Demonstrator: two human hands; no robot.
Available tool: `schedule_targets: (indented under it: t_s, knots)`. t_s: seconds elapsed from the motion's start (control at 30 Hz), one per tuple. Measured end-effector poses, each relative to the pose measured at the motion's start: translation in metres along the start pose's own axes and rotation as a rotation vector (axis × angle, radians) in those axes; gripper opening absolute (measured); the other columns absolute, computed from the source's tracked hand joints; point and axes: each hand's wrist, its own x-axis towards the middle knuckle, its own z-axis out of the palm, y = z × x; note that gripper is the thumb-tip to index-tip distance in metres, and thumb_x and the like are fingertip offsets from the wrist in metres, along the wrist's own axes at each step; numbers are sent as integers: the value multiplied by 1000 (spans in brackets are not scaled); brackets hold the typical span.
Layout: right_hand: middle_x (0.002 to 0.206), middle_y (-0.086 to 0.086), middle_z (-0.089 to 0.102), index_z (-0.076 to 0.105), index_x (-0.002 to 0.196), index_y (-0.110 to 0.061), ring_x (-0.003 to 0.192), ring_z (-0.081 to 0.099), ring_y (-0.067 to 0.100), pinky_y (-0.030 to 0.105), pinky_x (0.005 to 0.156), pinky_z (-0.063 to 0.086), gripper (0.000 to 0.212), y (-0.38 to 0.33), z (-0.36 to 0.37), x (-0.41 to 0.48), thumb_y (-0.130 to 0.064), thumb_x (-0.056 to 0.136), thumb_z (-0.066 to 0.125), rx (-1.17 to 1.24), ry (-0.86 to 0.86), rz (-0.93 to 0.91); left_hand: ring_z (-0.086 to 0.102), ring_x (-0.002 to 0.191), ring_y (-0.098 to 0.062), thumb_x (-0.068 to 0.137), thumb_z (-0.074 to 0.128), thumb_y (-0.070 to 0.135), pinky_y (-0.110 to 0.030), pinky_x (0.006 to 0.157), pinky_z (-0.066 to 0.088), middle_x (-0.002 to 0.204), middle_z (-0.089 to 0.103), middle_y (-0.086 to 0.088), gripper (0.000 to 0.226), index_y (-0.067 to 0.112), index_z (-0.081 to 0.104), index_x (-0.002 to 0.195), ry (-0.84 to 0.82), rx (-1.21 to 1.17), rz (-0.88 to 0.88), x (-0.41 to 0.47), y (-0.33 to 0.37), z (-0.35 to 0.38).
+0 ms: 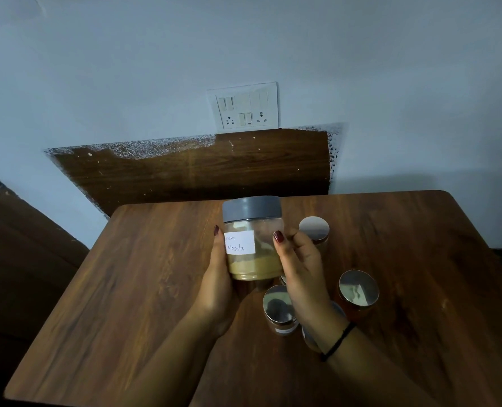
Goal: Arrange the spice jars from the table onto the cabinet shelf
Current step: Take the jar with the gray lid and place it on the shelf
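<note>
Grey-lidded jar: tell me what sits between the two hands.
Head view: only the grey-lidded jar of tan powder, labelled "Masala", sits between the left hand and right hand, gripped by both above the table.

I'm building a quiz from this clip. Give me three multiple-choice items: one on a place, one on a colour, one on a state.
1. Where do the metal-lidded jars stand?
A on the table, by the right hand
B on a shelf
C on the floor

2. What colour is the held jar's lid?
A red
B grey
C white

3. How is the garam masala jar held?
A lying on the table
B one hand
C both hands, upright

Answers: 1 A, they sit on the wood beside the right hand. 2 B, grey cap. 3 C, left hand and right clasp its sides.
</note>
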Motion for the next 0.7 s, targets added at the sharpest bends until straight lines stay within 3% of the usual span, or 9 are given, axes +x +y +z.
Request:
schedule_targets:
  t_s: [0.1,0.2,0.33,0.53,0.7]
  knots:
    - [92,-19,65,66,94,-26,88,64,4,16,72,52,39,0,-2,3,-59,81,52,-149,5,-99,67,94,-31,100,23,58,-54,95,47,108,74,-16,63,29,79,99,12,9,14,1,1,2]
    - [90,-15,63,64,89,-36,84,62,6,15,69,50,27,5,-5,5,-57,86,48,-251,4,-157,73,87,-22,103,22,55,-44,85,55,100,77,-9,64,33,80,88,48,18,35,2,0,3]
    - [102,-3,62,64,107,-33,91,64,9,17,73,53,26,11,-8,6,-47,88,53,-291,45,-220,73,99,-24,102,27,56,-42,89,56,105,77,-9,56,24,73,108,95,19,49,7,-1,-1]
    - [105,-3,66,62,108,-39,97,66,9,22,79,55,21,6,-10,7,-42,88,57,-258,46,-262,74,97,-19,104,27,53,-34,80,57,105,77,-7,53,22,68,117,99,69,109,8,1,-2]
    - [124,0,64,60,124,-26,116,62,11,36,93,56,44,9,-10,1,-48,86,61,-239,-45,-139,72,104,-21,103,28,55,-38,87,57,109,75,-7,52,24,66,119,127,86,134,5,-1,-1]
